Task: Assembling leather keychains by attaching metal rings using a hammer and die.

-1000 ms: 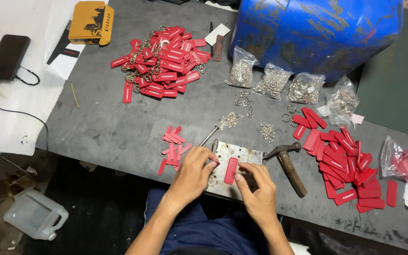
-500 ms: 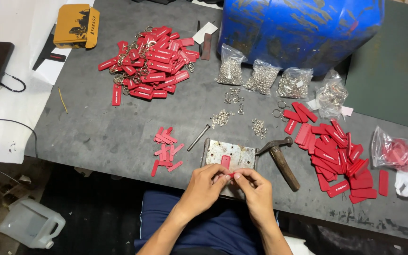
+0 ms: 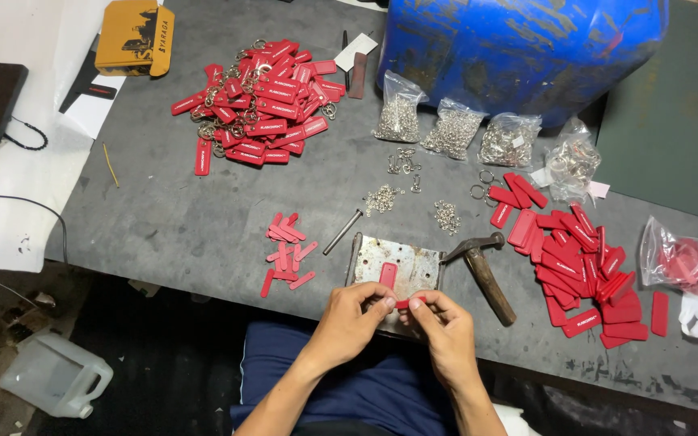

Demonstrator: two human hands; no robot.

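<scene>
Small red strip point(image 3: 401, 303) pinched between fingertips of left hand point(image 3: 355, 321) and right hand point(image 3: 444, 329), just above near edge of metal plate point(image 3: 397, 267); most of strip hidden by fingers, so shape hard to make out. Second red piece point(image 3: 388, 275) lying on plate. Hammer point(image 3: 481, 265) just right of plate, head touching plate corner; thin metal rod point(image 3: 342, 232) at left. Clear bags point(image 3: 452, 129) of small metal rings in a row beneath blue drum point(image 3: 519, 48), drum cut off at top edge. Another clear bag point(image 3: 675, 260) with red pieces at far right, contents blurred. Loose red tags point(image 3: 571, 258) piled at right, ringed red tags point(image 3: 264, 101) heaped at upper left, short red strips point(image 3: 287, 250) left of plate. Grey, scuffed tabletop point(image 3: 187, 218); white plastic jug point(image 3: 54, 375) on dark floor below.
</scene>
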